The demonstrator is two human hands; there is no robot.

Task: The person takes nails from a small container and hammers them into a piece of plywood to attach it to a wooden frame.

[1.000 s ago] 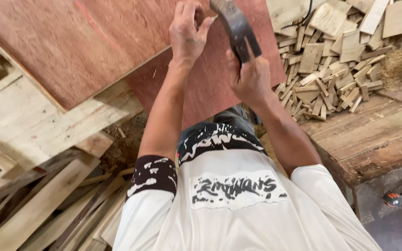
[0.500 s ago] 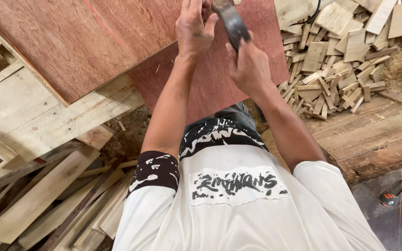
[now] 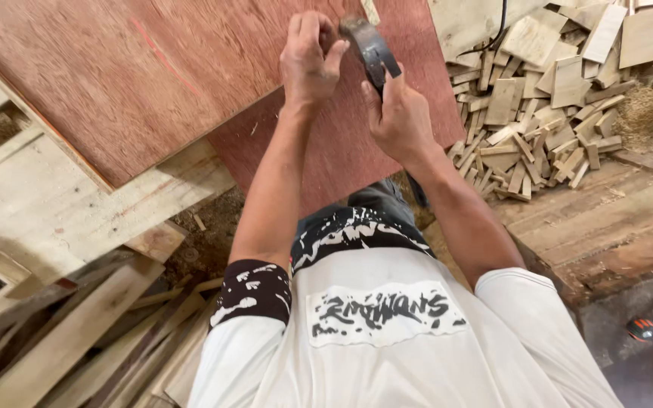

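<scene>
While I watch from the head camera, my right hand (image 3: 400, 113) is wrapped tight around the handle of a hammer (image 3: 369, 50), its dark metal head raised just above the reddish plywood sheet (image 3: 190, 68). I judge the hammer head-heavy and stiff, with a smooth handle that could twist in a loose hold, so the grip belongs low on the handle, where it now sits, well back from the head. My left hand (image 3: 307, 59) rests on the plywood with its fingertips pinched together just beside the hammer head; it probably steadies a nail, though anything that small is hidden behind the fingers. The hammer head hangs between the two hands, nearly touching the left thumb. The plywood looks rigid and broad, lying flat over pale planks (image 3: 62, 204). To the right, a heap of small wood offcuts (image 3: 546, 98) lies near the sheet's edge, and rough boards (image 3: 606, 219) run below it. An orange-and-black tape measure (image 3: 642, 329), as best I can tell, lies on the floor at lower right.
</scene>
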